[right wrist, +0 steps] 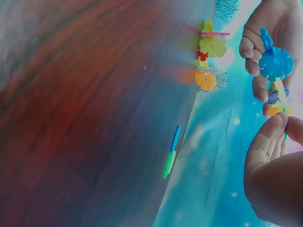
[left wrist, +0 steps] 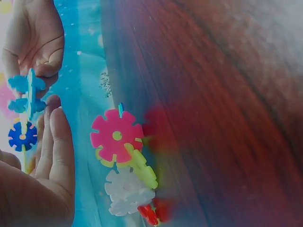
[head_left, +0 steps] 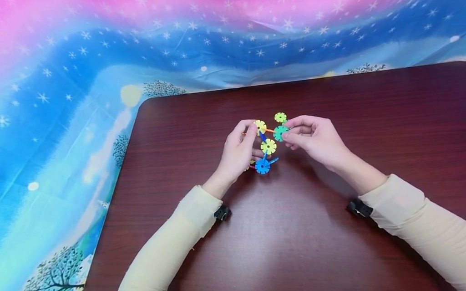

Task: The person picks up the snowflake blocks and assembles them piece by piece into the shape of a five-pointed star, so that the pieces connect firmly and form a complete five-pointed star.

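Two cream sleeves reach in from the bottom corners, the left sleeve (head_left: 155, 256) and the right sleeve (head_left: 450, 238), each with a black wrist device (head_left: 223, 213) at its cuff. Beyond them the bare hands are raised over the dark wooden table (head_left: 258, 253), near each other but apart. Between them is a disc assembly (head_left: 268, 147) made of slotted plastic pieces. The left hand (head_left: 239, 147) pinches its upper yellow disc (head_left: 261, 126), below which come a dark blue piece, another yellow disc and a blue disc (head_left: 261, 167) at the bottom. The right hand (head_left: 318, 138) pinches a green disc (head_left: 279, 134), and an orange piece (head_left: 270, 129) runs between it and the upper yellow disc; whether they are slotted together I cannot tell. A small yellow-green disc (head_left: 280, 117) shows just above the green one. The wrist views show more pieces on the table: a pink disc (left wrist: 105, 137) near white pieces (left wrist: 123, 189), an orange disc (right wrist: 208, 75), and a blue-and-green piece (right wrist: 175, 139) seen edge-on. A snowflake-patterned cloth (head_left: 228, 31) hangs behind
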Tool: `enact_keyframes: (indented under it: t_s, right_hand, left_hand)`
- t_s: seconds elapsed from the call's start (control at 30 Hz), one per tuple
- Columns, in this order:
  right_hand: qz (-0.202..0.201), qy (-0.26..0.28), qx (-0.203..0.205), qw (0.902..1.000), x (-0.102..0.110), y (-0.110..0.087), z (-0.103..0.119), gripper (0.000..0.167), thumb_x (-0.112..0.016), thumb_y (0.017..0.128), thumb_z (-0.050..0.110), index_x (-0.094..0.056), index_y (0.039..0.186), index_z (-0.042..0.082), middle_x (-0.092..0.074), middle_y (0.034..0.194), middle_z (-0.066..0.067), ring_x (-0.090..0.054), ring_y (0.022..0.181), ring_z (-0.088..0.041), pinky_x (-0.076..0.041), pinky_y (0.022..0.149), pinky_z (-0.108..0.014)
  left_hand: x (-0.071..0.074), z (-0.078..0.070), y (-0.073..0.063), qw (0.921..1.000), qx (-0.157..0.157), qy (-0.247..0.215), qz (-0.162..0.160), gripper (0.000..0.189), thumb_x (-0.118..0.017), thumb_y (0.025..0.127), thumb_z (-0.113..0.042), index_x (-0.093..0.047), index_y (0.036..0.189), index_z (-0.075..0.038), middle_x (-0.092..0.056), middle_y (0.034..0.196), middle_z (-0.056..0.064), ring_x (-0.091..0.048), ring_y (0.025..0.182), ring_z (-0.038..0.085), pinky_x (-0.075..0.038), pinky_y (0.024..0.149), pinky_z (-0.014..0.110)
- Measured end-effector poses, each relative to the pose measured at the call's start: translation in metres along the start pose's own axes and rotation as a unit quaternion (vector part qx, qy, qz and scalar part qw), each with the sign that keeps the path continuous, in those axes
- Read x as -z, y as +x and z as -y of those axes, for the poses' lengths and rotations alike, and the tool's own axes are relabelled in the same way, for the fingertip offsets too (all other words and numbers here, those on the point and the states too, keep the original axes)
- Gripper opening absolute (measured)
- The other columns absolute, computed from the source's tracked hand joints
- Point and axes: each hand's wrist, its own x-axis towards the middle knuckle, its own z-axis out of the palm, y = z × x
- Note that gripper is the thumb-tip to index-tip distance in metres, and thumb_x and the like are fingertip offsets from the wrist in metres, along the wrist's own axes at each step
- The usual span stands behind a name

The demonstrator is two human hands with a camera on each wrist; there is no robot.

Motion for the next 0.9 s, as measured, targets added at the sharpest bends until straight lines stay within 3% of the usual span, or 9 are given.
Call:
enact_keyframes:
  t_s: [0.17, 0.47, 0.73, 0.9]
  right_hand:
    - [0.002, -0.012, 0.001, 0.9999, -0.0011, -0.003, 0.0025, 0.032, -0.079, 0.094, 0.013, -0.069, 0.118, -0.004, -0.077, 0.092, -0.008, -0.074, 0.079, -0.02, -0.061, 0.073, -0.027]
    - [0.003, -0.013, 0.014, 0.9998, 0.0001, -0.0033, 0.0022, 0.028, -0.079, 0.093, 0.008, -0.069, 0.114, -0.008, -0.077, 0.088, -0.005, -0.075, 0.076, -0.02, -0.062, 0.072, -0.027]
    - [0.02, 0.02, 0.011, 0.9995, -0.003, -0.0031, -0.0017, 0.025, -0.077, 0.093, 0.002, -0.069, 0.113, -0.01, -0.077, 0.086, -0.006, -0.074, 0.074, -0.022, -0.062, 0.07, -0.029]
    - [0.025, 0.03, 0.009, 0.9992, -0.0077, -0.0026, 0.0006, 0.028, -0.078, 0.094, 0.008, -0.068, 0.113, -0.008, -0.077, 0.089, -0.007, -0.074, 0.077, -0.02, -0.062, 0.072, -0.029]
  left_hand:
    - [0.0001, 0.0007, -0.0016, 0.9999, -0.008, -0.013, -0.005, 0.024, -0.052, 0.111, -0.033, -0.058, 0.116, -0.011, -0.059, 0.1, 0.032, -0.074, 0.066, 0.03, -0.063, 0.068, 0.042]
    - [-0.0038, 0.0029, -0.0032, 0.9983, 0.021, -0.052, -0.017, 0.022, -0.055, 0.11, -0.032, -0.062, 0.111, -0.011, -0.06, 0.089, 0.024, -0.071, 0.06, 0.026, -0.063, 0.063, 0.041]
    - [-0.0052, 0.0028, -0.0034, 0.9991, 0.004, -0.036, -0.022, 0.02, -0.057, 0.109, -0.031, -0.065, 0.112, -0.012, -0.051, 0.069, 0.013, -0.067, 0.058, 0.023, -0.063, 0.07, 0.048]
    - [-0.0005, 0.0016, -0.0018, 0.9988, 0.007, -0.041, -0.027, 0.021, -0.057, 0.109, -0.03, -0.064, 0.113, -0.011, -0.057, 0.08, 0.019, -0.066, 0.06, 0.024, -0.064, 0.07, 0.045]
